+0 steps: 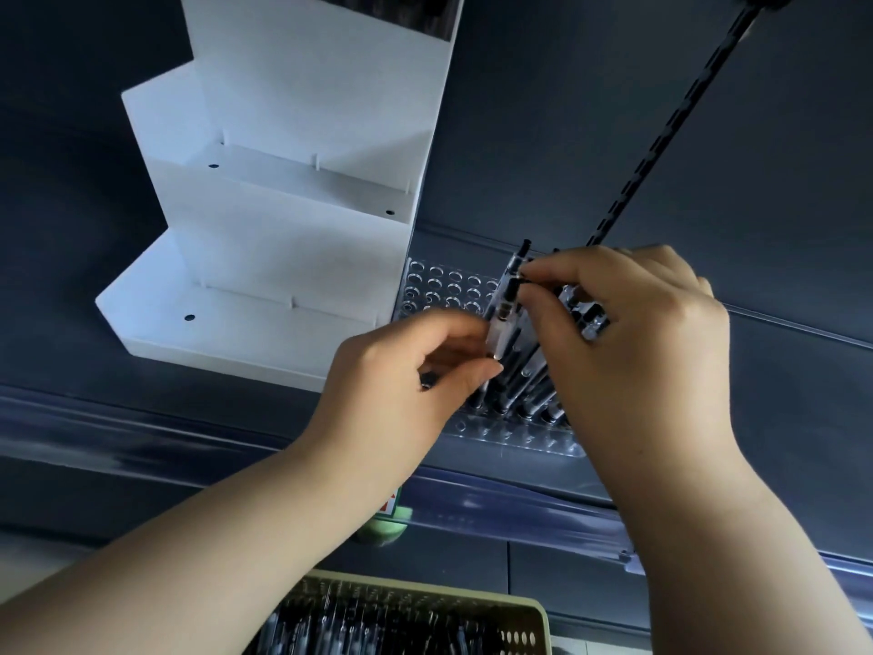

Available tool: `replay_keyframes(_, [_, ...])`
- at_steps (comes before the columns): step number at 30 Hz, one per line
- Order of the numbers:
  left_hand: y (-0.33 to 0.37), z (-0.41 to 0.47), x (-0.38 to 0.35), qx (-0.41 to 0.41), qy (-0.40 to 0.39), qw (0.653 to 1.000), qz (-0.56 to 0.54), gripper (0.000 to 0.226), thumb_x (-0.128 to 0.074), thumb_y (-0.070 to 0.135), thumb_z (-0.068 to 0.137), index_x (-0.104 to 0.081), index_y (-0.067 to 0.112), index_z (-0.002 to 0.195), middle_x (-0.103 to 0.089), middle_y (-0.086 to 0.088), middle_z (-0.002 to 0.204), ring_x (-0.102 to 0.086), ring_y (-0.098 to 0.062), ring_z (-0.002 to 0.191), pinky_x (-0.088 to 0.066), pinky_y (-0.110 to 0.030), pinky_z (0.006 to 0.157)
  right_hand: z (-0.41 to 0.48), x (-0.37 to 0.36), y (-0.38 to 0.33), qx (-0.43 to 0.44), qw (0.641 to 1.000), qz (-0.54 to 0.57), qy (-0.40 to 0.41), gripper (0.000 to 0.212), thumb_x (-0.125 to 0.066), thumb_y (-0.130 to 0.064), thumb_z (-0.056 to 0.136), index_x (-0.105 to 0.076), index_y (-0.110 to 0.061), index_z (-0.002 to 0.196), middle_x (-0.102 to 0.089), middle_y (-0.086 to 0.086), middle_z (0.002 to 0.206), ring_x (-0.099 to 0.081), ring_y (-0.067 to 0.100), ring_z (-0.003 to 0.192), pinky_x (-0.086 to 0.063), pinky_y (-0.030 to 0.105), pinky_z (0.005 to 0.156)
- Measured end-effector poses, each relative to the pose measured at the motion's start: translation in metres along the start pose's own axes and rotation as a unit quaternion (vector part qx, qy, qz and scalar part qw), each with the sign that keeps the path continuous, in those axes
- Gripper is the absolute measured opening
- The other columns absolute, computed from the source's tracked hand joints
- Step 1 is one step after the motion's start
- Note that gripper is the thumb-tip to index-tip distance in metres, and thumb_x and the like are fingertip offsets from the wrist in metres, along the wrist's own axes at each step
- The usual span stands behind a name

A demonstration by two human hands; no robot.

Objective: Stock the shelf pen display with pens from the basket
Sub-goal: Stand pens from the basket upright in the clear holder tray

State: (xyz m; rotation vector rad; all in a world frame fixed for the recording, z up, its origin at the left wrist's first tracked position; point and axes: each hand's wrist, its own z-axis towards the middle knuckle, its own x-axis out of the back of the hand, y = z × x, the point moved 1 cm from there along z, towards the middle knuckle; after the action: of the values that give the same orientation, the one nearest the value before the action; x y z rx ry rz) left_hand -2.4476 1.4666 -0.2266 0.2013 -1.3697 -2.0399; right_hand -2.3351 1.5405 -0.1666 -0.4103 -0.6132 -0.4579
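Observation:
A clear plastic pen display point(444, 288) with rows of round holes sits on the dark shelf, several black pens standing in its front part. My left hand point(401, 371) holds a small bunch of black pens, its thumb and fingers curled round them just above the display. My right hand point(633, 333) pinches the upper end of one clear-barrelled black pen point(508, 300) that stands tilted over the holes. A yellow-green basket point(529, 612) full of black pens lies below, at the bottom edge of view.
A white stepped display stand point(283, 257) stands directly left of the pen display. A black slotted upright rail point(661, 134) runs up the dark back panel. Clear price strips point(519, 508) line the shelf's front edge.

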Motion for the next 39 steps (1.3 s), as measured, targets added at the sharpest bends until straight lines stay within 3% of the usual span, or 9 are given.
replay_keyframes(4, [-0.008, 0.002, -0.008, 0.037, -0.038, 0.998, 0.026, 0.014, -0.075, 0.015, 0.076, -0.070, 0.020, 0.088, -0.070, 0.011, 0.081, -0.065, -0.002, 0.076, -0.051, -0.013, 0.071, -0.001, 0.001, 0.002, 0.010, 1.000, 0.016, 0.004, 0.008, -0.066, -0.014, 0.080, -0.072, -0.014, 0.085, -0.066, -0.004, 0.076, -0.061, 0.025, 0.077, -0.050, 0.045, 0.067])
replay_keyframes(9, [-0.007, 0.006, -0.010, 0.040, -0.041, 0.997, 0.054, 0.013, -0.075, 0.018, 0.077, -0.066, 0.023, 0.084, -0.065, 0.015, 0.075, -0.060, 0.000, 0.078, -0.047, -0.008, 0.069, 0.001, 0.004, 0.004, 0.009, 1.000, 0.022, 0.008, 0.008, -0.064, -0.015, 0.081, -0.072, -0.014, 0.084, -0.067, -0.004, 0.076, -0.060, 0.025, 0.078, -0.050, 0.045, 0.065])
replay_keyframes(12, [-0.008, 0.007, -0.008, -0.003, -0.044, 0.994, 0.099, 0.011, -0.075, 0.018, 0.077, -0.068, 0.015, 0.086, -0.065, 0.012, 0.073, -0.059, -0.003, 0.077, -0.046, -0.009, 0.069, 0.000, 0.006, 0.004, 0.010, 1.000, 0.020, 0.003, 0.008, -0.064, -0.015, 0.081, -0.072, -0.014, 0.084, -0.067, -0.003, 0.075, -0.060, 0.025, 0.077, -0.050, 0.044, 0.065])
replay_keyframes(18, [-0.010, 0.003, -0.007, -0.099, -0.063, 0.974, 0.195, 0.013, -0.073, 0.021, 0.079, -0.065, 0.012, 0.082, -0.065, 0.004, 0.074, -0.061, -0.012, 0.065, -0.047, -0.024, 0.060, -0.002, 0.008, 0.004, 0.015, 1.000, 0.023, 0.005, 0.007, -0.065, -0.014, 0.081, -0.072, -0.014, 0.084, -0.067, -0.002, 0.074, -0.060, 0.026, 0.076, -0.050, 0.045, 0.065])
replay_keyframes(23, [-0.009, 0.004, -0.007, -0.057, -0.053, 0.976, 0.202, 0.016, -0.072, 0.029, 0.079, -0.066, 0.014, 0.081, -0.066, 0.005, 0.073, -0.060, -0.011, 0.065, -0.050, -0.023, 0.058, -0.003, 0.011, 0.001, 0.022, 0.999, 0.022, 0.012, 0.007, -0.066, -0.012, 0.080, -0.072, -0.013, 0.084, -0.067, -0.002, 0.074, -0.060, 0.026, 0.077, -0.050, 0.045, 0.066])
replay_keyframes(25, [-0.010, 0.005, -0.007, -0.046, -0.059, 0.974, 0.211, 0.017, -0.071, 0.031, 0.080, -0.065, 0.015, 0.082, -0.065, 0.006, 0.075, -0.058, -0.009, 0.067, -0.045, -0.018, 0.060, -0.003, 0.013, 0.000, 0.024, 0.999, 0.020, 0.014, 0.008, -0.065, -0.012, 0.080, -0.072, -0.013, 0.084, -0.067, -0.002, 0.074, -0.060, 0.025, 0.077, -0.050, 0.045, 0.066])
replay_keyframes(30, [-0.010, 0.000, -0.002, -0.049, -0.079, 0.963, 0.253, 0.023, -0.068, 0.033, 0.082, -0.061, 0.015, 0.093, -0.059, 0.008, 0.085, -0.056, -0.009, 0.079, -0.044, -0.020, 0.070, -0.013, 0.019, -0.006, 0.046, 0.998, 0.023, 0.018, 0.006, -0.066, -0.015, 0.082, -0.072, -0.012, 0.083, -0.065, -0.001, 0.073, -0.059, 0.024, 0.074, -0.049, 0.042, 0.066])
replay_keyframes(35, [0.000, -0.015, 0.010, -0.103, -0.079, 0.956, 0.263, 0.021, -0.069, 0.020, 0.082, -0.065, 0.011, 0.100, -0.063, 0.000, 0.088, -0.062, -0.017, 0.079, -0.051, -0.029, 0.068, -0.044, 0.027, -0.016, 0.087, 0.995, 0.037, -0.022, 0.008, -0.066, -0.016, 0.083, -0.071, -0.010, 0.082, -0.068, 0.000, 0.076, -0.058, 0.023, 0.073, -0.046, 0.037, 0.069])
replay_keyframes(39, [0.008, -0.043, 0.020, -0.158, -0.137, 0.912, 0.352, 0.031, -0.067, 0.022, 0.082, -0.064, 0.010, 0.110, -0.065, -0.006, 0.101, -0.063, -0.027, 0.090, -0.053, -0.036, 0.069, -0.077, 0.026, -0.020, 0.089, 0.990, 0.037, -0.107, 0.008, -0.065, -0.015, 0.081, -0.070, -0.010, 0.080, -0.067, 0.001, 0.074, -0.058, 0.025, 0.070, -0.049, 0.035, 0.066])
